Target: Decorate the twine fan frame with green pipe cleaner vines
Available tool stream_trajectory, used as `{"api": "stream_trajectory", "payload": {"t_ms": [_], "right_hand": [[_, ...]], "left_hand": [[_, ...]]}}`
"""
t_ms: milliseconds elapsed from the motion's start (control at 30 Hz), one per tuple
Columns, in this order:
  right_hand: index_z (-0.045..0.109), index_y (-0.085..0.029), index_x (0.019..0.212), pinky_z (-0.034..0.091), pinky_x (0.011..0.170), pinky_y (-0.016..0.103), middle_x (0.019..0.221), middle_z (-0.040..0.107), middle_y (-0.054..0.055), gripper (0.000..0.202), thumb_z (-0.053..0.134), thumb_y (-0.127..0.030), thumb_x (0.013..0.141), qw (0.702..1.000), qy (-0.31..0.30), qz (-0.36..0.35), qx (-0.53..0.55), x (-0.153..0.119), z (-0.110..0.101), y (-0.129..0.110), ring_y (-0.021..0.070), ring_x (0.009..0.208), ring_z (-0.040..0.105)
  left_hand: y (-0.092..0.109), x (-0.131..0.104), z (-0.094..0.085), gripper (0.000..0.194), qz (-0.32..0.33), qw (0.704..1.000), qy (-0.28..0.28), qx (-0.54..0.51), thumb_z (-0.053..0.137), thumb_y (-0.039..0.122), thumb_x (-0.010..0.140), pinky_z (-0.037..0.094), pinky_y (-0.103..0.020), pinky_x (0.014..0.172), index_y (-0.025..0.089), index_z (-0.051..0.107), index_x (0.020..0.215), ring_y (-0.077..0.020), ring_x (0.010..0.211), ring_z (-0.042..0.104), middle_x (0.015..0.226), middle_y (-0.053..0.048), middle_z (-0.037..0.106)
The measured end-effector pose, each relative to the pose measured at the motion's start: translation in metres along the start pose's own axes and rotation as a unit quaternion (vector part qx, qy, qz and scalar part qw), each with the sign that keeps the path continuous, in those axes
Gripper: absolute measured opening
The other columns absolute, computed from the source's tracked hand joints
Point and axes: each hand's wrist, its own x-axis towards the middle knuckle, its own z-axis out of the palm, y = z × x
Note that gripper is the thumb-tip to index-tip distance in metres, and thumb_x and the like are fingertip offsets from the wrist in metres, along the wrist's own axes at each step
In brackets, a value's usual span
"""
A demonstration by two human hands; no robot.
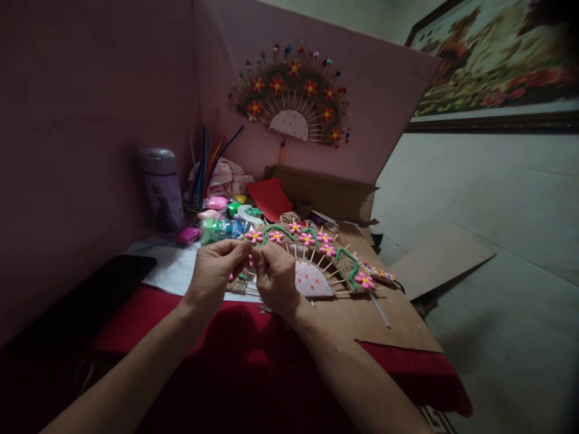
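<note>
Both hands are raised close together over the near left part of a fan-shaped craft. It is made of sticks and brown twine, with pink flowers, wavy green strips and a dotted white half-circle at its centre. My left hand is closed in a pinch, thumb against forefinger. Beside it my right hand is curled, its thumb and fingertips nearly meeting the left ones. Whatever lies between the fingertips is too small or hidden to name. The hands cover part of the craft's left side.
Bags of coloured clay lie behind the hands, near a purple flask and upright pipe cleaners. Cardboard and a white cloth lie on the red tablecloth. A similar finished-looking fan hangs on the wall.
</note>
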Motion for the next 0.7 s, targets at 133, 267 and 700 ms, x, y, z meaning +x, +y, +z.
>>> {"api": "stream_trajectory", "payload": {"t_ms": [133,267,700], "right_hand": [[0.041,-0.020,0.064,0.035,0.055,0.024,0.058,0.044,-0.002,0.030,0.039,-0.023,0.093,0.998,0.022,0.004,0.051,-0.004,-0.001,-0.006,0.0099,0.055,0.041],[0.048,-0.019,0.071,0.040,0.060,0.023,0.063,0.050,-0.001,0.023,0.040,-0.021,0.092,0.991,-0.040,-0.023,0.125,0.000,-0.010,-0.020,0.0102,0.061,0.048],[0.054,-0.018,0.057,0.026,0.035,0.019,0.050,0.062,-0.005,0.025,0.064,-0.026,0.078,0.691,-0.710,-0.135,0.002,-0.115,-0.037,-0.063,0.0089,0.036,0.050]], "left_hand": [[0.008,-0.006,-0.002,0.023,0.049,0.997,0.066,-0.011,0.074,0.035,0.066,0.027,-0.020,0.039,0.014,0.064,0.062,-0.0064,0.042,0.040,0.048,0.003,0.051],[0.023,-0.011,-0.017,0.025,0.054,0.995,0.072,-0.034,0.073,0.036,0.068,0.029,-0.021,0.042,0.016,0.060,0.060,-0.0071,0.044,0.040,0.048,0.003,0.048],[0.037,-0.084,-0.046,0.016,-0.194,0.815,-0.409,0.360,0.067,0.016,0.062,0.039,-0.018,0.054,0.024,0.070,0.076,-0.0117,0.064,0.056,0.075,0.003,0.067]]}}
